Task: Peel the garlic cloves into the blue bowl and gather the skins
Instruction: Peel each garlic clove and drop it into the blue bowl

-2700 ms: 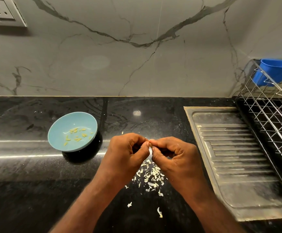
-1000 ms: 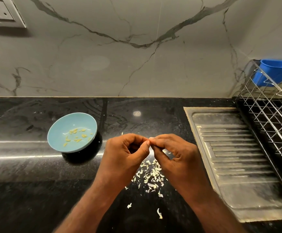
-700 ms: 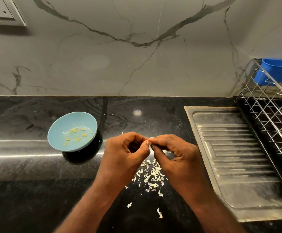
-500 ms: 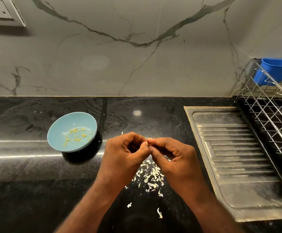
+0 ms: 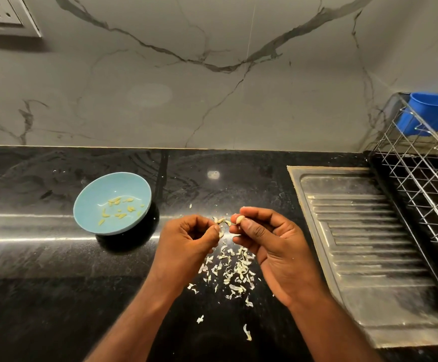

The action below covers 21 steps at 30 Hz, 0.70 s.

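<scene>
Head camera: both hands hover with curled fingers above the glossy black counter (image 5: pixel 43 283). The right hand (image 5: pixel 272 246) pinches a small pale garlic clove (image 5: pixel 239 219) between thumb and fingertips. The left hand (image 5: pixel 186 244) pinches a papery strip of skin (image 5: pixel 222 222) (it stretches across to the clove). A scattered pile of skins (image 5: pixel 233 270) lies below. To the left, the round blue bowl (image 5: pixel 90 205) holds yellowish peeled cloves (image 5: pixel 118 209).

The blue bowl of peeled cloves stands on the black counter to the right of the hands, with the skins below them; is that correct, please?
Not quite: in the head view the blue bowl stands left of both the left hand and the right hand. It does hold peeled cloves on the black counter, with the skins below the hands.
</scene>
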Motion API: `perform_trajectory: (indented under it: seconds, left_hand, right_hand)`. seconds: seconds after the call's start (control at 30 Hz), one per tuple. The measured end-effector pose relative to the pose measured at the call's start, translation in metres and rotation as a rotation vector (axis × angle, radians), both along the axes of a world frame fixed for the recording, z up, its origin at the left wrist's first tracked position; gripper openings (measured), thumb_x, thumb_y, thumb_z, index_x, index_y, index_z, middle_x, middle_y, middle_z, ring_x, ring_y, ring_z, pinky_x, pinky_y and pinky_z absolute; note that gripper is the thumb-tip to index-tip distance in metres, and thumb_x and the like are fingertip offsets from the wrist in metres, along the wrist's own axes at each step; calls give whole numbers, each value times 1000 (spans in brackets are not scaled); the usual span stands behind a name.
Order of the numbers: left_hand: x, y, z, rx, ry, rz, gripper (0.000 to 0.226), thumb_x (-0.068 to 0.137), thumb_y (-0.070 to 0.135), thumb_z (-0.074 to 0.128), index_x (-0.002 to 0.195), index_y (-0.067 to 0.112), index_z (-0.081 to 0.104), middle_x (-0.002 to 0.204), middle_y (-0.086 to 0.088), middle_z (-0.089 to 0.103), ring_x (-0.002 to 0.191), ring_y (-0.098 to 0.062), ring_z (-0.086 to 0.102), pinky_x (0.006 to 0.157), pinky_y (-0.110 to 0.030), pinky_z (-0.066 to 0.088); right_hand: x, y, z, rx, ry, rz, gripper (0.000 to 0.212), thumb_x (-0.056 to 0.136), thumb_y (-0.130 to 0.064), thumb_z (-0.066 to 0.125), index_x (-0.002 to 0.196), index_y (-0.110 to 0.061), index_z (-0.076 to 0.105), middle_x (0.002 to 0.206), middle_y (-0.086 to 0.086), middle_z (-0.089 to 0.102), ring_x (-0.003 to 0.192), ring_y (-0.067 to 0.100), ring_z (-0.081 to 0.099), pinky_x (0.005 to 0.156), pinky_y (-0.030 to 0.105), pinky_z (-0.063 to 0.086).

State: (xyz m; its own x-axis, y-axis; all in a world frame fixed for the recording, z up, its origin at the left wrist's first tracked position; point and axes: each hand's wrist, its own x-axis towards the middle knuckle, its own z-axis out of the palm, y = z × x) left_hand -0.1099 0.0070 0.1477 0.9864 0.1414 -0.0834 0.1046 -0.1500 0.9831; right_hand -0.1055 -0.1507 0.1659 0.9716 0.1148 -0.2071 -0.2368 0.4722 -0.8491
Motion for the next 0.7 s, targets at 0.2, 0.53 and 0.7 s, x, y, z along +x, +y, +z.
perform_trajectory:
  seconds: [0.2,0.53,0.7]
  left_hand:
    - [5,10,-72,4,264,99,14,85,2,67,72,5,70,62,-10,70,56,-14,61,57,-22,50]
    - [3,27,-88,-12,326,190,16,86,-5,59,72,0,64,56,-7,66,45,-5,56,44,-17,41]
    - [4,32,-98,-65,300,138,15,87,-11,52,94,-3,62,71,-13,70,57,-15,65,54,-25,50]
  right_hand:
    - [31,37,-29,17,197,122,14,86,1,66,100,-1,66,84,15,68,74,21,69,67,26,59]
    - [102,200,-67,-514,-40,405,11,88,4,66,82,-5,62,74,11,63,62,17,60,58,23,53]
    - [114,198,-75,-608,-67,374,8,95,-1,58,96,1,67,76,11,65,61,14,60,57,22,53]
